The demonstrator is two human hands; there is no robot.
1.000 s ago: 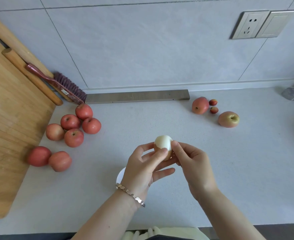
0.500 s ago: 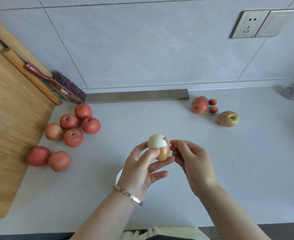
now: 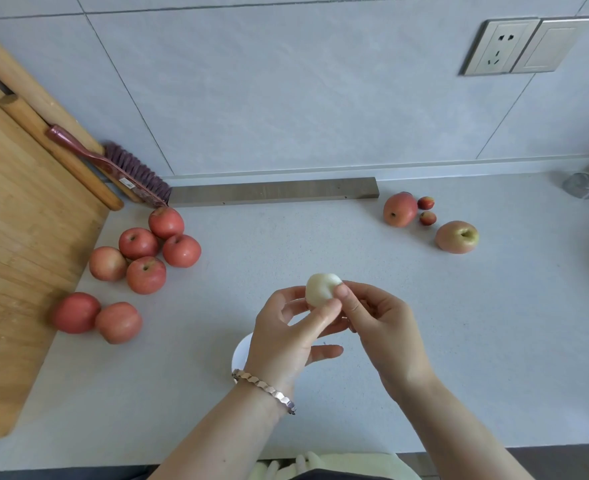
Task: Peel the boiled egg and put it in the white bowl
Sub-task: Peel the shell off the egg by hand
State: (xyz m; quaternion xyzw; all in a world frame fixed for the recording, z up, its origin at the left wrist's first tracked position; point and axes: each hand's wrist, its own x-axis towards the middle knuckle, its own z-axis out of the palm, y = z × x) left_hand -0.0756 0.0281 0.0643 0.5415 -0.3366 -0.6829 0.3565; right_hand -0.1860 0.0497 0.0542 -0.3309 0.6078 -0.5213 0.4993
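Observation:
A boiled egg [image 3: 319,290] is held up over the counter, its visible top white and bare of shell. My left hand [image 3: 288,336] grips it from the left with thumb and fingers. My right hand [image 3: 381,327] presses its thumb against the egg's right side. The egg's lower part is hidden behind my fingers. The white bowl [image 3: 242,351] stands on the counter below my left hand; only a sliver of its rim shows.
Several red apples [image 3: 146,252] lie at the left beside a wooden cutting board [image 3: 16,258] with a brush [image 3: 126,169]. More fruit [image 3: 456,236] sits at the back right. A metal bar [image 3: 272,191] lies along the wall.
The egg has been turned in my left hand, so the brown shell seen half a second ago is out of view. My right hand has come back against the egg.

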